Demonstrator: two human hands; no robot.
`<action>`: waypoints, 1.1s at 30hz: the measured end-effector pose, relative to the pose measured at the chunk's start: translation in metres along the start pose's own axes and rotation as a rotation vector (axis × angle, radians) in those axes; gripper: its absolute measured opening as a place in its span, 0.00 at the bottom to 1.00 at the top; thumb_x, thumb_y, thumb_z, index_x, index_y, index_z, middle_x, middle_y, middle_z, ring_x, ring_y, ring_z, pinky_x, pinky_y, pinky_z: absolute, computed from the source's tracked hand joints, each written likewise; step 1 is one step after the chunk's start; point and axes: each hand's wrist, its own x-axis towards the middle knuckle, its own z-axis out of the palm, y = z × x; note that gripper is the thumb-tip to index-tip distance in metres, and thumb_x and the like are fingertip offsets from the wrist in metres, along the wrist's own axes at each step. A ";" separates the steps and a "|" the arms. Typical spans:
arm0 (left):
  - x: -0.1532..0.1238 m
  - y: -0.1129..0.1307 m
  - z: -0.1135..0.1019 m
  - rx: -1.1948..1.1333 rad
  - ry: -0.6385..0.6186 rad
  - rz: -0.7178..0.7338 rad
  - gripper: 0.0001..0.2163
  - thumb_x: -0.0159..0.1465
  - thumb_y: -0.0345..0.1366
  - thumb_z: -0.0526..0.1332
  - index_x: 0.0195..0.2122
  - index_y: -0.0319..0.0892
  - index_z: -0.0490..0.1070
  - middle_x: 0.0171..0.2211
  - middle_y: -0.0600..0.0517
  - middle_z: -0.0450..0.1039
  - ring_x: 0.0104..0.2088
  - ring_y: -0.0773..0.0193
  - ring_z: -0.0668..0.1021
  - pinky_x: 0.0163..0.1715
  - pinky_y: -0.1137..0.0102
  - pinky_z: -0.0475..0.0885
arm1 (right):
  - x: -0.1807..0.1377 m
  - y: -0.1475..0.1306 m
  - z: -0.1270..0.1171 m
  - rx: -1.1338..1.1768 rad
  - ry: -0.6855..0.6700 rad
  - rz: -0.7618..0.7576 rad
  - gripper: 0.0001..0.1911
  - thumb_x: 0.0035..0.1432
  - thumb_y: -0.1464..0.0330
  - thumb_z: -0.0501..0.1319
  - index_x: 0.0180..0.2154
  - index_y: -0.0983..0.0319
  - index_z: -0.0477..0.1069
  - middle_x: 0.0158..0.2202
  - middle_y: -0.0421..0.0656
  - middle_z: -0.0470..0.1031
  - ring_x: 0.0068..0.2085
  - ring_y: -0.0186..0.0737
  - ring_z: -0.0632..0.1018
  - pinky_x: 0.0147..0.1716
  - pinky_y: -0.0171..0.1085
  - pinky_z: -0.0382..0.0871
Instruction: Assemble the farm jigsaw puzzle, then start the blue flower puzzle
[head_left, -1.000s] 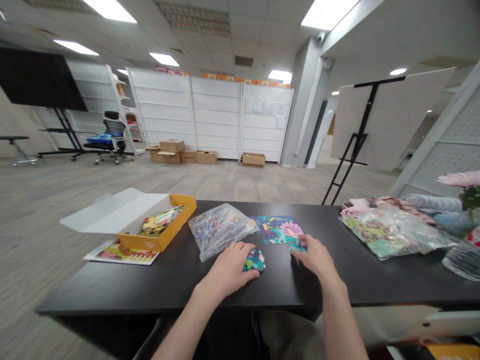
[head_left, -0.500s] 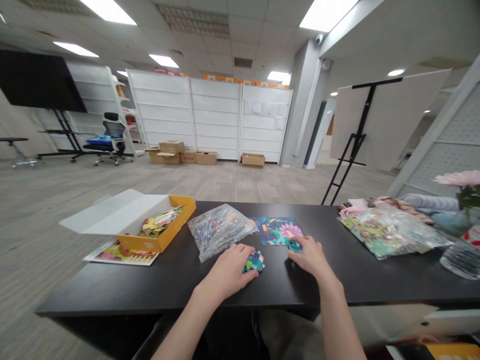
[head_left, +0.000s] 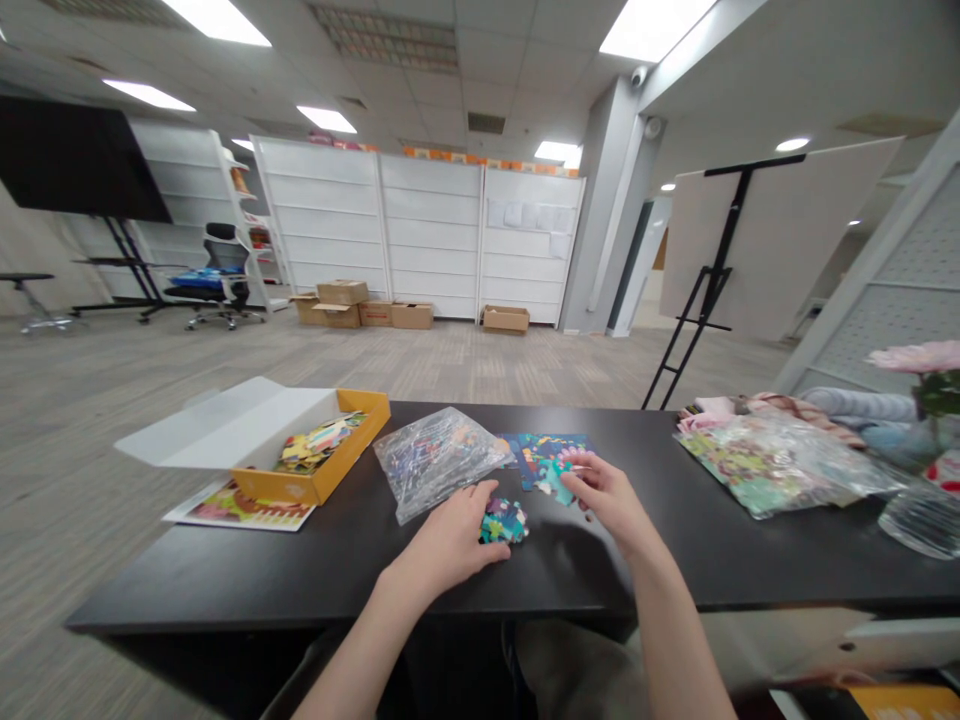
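Note:
My right hand [head_left: 600,492] pinches a teal puzzle piece [head_left: 556,479], raised above the near edge of the partly joined blue jigsaw puzzle [head_left: 529,452]. That piece and my fingers cover part of the puzzle's pink and teal picture. Beside a small pile of loose puzzle pieces [head_left: 504,522] rests my left hand [head_left: 459,535], fingers spread around the pile's left side and thumb at its near edge. Just beyond the left hand lies a clear plastic bag [head_left: 435,460] with colourful printing or pieces showing through.
At the left, an open yellow box [head_left: 352,445] holds more puzzle pieces [head_left: 319,445] and sits on a picture sheet [head_left: 240,505]. A plastic bag of green and pink pieces [head_left: 757,465] lies on the black table [head_left: 360,570] at the right, near folded cloths [head_left: 810,415] and a clear vase [head_left: 926,515].
My right hand has lifted the teal puzzle piece from the puzzle's lower right edge and moved it slightly left. My left hand has shifted a little left, uncovering more of the pile.

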 end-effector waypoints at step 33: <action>0.007 -0.011 0.002 0.073 -0.010 0.077 0.29 0.58 0.39 0.67 0.60 0.43 0.64 0.57 0.43 0.73 0.56 0.49 0.75 0.56 0.58 0.70 | -0.020 -0.015 0.089 -0.822 -0.303 -0.214 0.11 0.63 0.62 0.60 0.39 0.63 0.75 0.39 0.48 0.73 0.43 0.45 0.75 0.46 0.39 0.65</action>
